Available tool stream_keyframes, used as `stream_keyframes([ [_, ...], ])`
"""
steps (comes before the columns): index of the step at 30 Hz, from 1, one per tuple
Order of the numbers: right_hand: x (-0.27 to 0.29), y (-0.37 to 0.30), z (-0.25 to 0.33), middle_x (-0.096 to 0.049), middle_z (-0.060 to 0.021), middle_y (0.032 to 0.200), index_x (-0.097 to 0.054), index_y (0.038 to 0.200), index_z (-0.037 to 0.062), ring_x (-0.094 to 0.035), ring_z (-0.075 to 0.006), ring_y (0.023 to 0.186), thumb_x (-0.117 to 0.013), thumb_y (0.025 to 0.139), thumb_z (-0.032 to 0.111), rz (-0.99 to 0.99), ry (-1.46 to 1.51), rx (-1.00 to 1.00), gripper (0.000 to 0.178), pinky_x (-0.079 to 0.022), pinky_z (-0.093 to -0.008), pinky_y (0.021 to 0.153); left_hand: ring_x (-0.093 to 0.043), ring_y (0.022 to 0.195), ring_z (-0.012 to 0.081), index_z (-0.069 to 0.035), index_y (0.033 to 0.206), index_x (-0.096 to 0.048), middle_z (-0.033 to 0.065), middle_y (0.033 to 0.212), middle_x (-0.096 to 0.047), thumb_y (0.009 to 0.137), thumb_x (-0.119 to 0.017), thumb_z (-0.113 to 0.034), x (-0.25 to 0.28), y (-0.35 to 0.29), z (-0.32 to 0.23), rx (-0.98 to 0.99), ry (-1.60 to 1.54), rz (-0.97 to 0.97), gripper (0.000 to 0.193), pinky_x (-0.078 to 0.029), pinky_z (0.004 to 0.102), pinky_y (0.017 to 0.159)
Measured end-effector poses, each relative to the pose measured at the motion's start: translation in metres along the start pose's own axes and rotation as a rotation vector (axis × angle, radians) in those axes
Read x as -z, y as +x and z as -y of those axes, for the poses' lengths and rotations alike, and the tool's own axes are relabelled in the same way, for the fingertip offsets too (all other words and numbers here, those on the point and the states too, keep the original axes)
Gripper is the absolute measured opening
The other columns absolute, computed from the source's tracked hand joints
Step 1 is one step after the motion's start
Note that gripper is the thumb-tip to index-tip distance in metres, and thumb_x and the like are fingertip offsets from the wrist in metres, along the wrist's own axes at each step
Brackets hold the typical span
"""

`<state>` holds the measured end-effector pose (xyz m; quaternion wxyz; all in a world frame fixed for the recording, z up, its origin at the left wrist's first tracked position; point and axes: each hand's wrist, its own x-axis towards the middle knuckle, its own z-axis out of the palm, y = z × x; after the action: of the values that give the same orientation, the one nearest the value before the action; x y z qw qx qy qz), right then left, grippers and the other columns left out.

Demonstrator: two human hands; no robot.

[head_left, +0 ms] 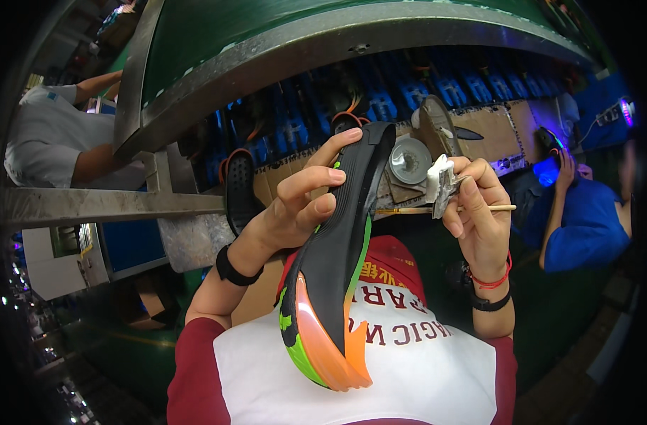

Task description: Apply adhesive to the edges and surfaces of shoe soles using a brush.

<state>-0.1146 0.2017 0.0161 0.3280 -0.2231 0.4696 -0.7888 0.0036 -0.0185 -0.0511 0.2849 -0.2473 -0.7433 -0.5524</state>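
Note:
In my left hand [305,191], fingers wrapped round its upper part, is a shoe sole [344,205]. It is long and black with orange and bright green parts, tilted with its orange end toward my chest. My right hand [483,209] pinches a thin brush [499,207] with a wooden handle, its tip at the sole's right edge; whether it touches I cannot tell. Those fingers also hold a small white and grey wad [440,185] whose kind is unclear. Just beyond, between the hands, sits a round, pale dish [410,160].
Cardboard [495,138] lies behind the dish. A black perforated shoe piece [242,188] stands left of my hand. A metal frame [267,60] arches across the far side, above a row of blue-lit pieces [447,88]. Co-workers are at left [68,142] and right [585,212].

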Motion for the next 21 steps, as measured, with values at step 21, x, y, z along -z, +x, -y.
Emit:
stream_keyframes([
  [21,-0.0030,0.0034,-0.0060,-0.054,-0.0144,0.106,-0.048,0.089,-0.0010,-0.047,-0.0074,0.052,-0.046,0.094,0.011,-0.042,-0.049,-0.002,0.013,-0.033,-0.0173,0.043,-0.035,0.118,0.0518,-0.030,0.136,-0.025,0.0098,0.118,-0.030,0.066,-0.067,0.009,0.0093,0.0004,-0.0054,-0.028,0.044,0.016,0.091,-0.040,0.0539,0.097],
])
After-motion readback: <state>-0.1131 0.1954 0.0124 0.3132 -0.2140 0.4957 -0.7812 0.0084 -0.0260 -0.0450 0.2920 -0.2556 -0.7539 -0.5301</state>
